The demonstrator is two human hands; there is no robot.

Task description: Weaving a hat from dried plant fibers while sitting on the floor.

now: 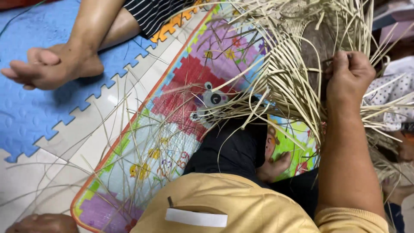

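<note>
My right hand (350,74) is closed on pale straw strands at the side of a half-woven basket (311,45) at the upper right. Long loose strands (276,86) fan out from the basket over my lap and the mat. My forearm runs down to a yellow sleeve (351,220). My left hand does not show. My black trousers (233,149) and a bare foot (274,167) lie under the strands.
A colourful picture mat (172,125) covers the floor, with stray strands on it. Another person's bare leg and foot (51,64) rest on blue foam tiles (30,116) at the upper left. A spotted cloth (394,92) lies at the right edge.
</note>
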